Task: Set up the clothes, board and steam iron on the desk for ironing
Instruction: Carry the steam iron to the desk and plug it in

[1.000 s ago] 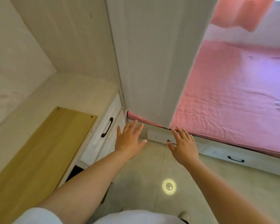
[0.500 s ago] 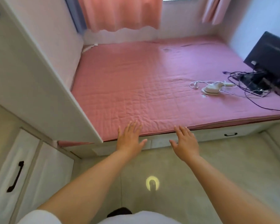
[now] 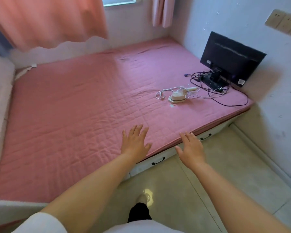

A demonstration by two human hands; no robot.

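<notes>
Over pink quilted bed (image 3: 71, 115), both hands' fingers (image 3: 133, 132) spread, empty; steam iron (image 3: 177, 96) near monitor (image 3: 230, 56).

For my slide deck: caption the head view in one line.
Both hands, left and right, reach empty toward a pink bed where the steam iron lies beside a monitor.

Bright daylight from the window (image 3: 118, 1) at top centre; pink curtain (image 3: 47, 22) glows, its hem smeared and blurry; round glare spot (image 3: 147, 196) on glossy floor tiles (image 3: 217, 174); soft shadow beside the monitor (image 3: 232, 58) on the wall; wide-angle bending at edges; overall slightly soft, compression smear.
</notes>
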